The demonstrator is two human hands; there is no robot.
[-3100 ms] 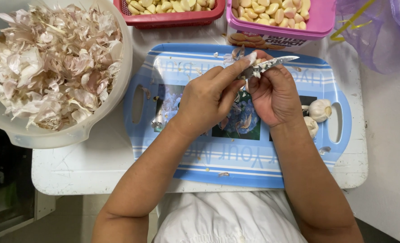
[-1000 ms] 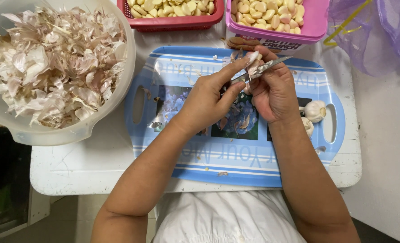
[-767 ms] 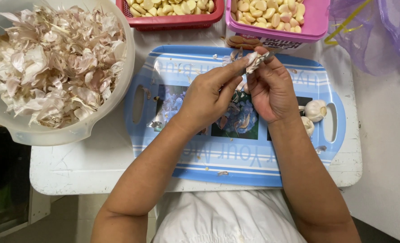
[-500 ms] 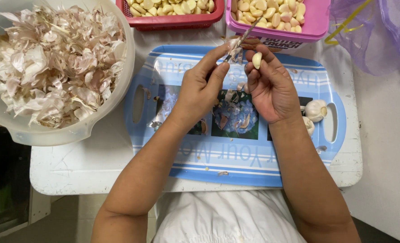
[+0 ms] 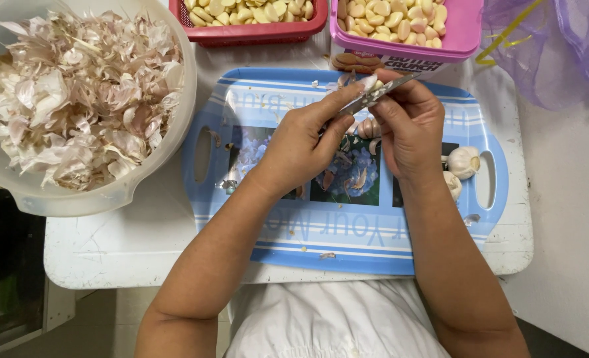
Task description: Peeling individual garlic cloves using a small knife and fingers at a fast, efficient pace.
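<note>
Skin bowl [image 5: 175, 132]: far left, piled with papery garlic skins.
Red basket [image 5: 255, 30]: top, holds peeled cloves.
Tray [image 5: 347, 245]: blue, centre; loose skins and cloves lie on it.
Left hand [image 5: 301, 142]: fingertips clenched on the clove and skin at the blade.
Clove [image 5: 371, 83]: above the tray's far edge, between both hands.
Change: half a second ago the hands were parted with the clove exposed; now they are closed together, so peeling is judged under way again.
Knife [image 5: 380, 93]: small, grasped in the right hand.
Right hand [image 5: 410, 129]: closed around the knife.
Pink basket [image 5: 467, 33]: top right, peeled cloves.
Garlic bulbs [image 5: 463, 162]: unpeeled, at the tray's right handle.
</note>
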